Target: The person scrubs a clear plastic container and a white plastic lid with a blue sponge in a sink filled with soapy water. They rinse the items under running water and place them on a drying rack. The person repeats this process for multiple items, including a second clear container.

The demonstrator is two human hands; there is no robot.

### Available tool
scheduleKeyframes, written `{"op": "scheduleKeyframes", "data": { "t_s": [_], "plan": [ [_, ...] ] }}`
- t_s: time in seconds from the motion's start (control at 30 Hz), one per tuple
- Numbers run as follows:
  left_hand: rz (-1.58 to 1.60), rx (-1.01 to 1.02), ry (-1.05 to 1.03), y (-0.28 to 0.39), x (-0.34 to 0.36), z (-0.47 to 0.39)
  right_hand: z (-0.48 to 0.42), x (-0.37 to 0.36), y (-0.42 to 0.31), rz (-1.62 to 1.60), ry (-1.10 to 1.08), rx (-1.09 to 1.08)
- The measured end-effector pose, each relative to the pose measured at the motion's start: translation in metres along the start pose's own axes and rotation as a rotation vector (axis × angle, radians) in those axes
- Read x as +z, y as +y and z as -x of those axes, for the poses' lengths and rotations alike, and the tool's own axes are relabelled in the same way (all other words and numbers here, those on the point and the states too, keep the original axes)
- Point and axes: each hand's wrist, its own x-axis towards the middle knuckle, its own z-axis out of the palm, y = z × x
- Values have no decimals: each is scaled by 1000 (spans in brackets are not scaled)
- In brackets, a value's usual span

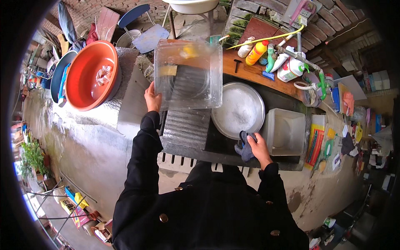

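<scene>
My left hand [153, 99] grips the lower left edge of a clear plastic container [197, 101], raised over the sink's ribbed drainboard [187, 131]. The container is see-through, with wet-looking walls. In my right hand [260, 148] is a bunched dark grey cloth [245, 151], at the near rim of a round metal basin [239, 109] that holds sudsy, whitish water. Right of the basin, translucent plastic containers [287, 131], seemingly nested, rest on the dark counter.
An orange plastic basin [84, 75] with a crumpled whitish thing inside stands on a foil-covered surface at left. Along the wooden board [231, 62] are a yellow bottle [257, 53], a white pump bottle [290, 70] and a blue sponge [268, 75]. A green-handled tap [322, 84] and pipes run behind.
</scene>
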Motion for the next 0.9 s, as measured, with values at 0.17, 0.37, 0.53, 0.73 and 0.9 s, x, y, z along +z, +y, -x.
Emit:
{"op": "scheduleKeyframes", "data": {
  "t_s": [0.17,0.37,0.53,0.73,0.9],
  "plan": [
    [-222,-232,48,-3,9,12,7,-2,3,8,23,-13],
    [-366,-293,114,-4,2,27,7,-2,8,35,37,3],
    [-383,108,120,66,33,81,9,-13,39,112,123,81],
    [-125,87,-495,135,102,200,3,-30,85,85,164,84],
    [31,-115,-869,194,153,278,-2,-84,123,81,144,140]
  ]
}}
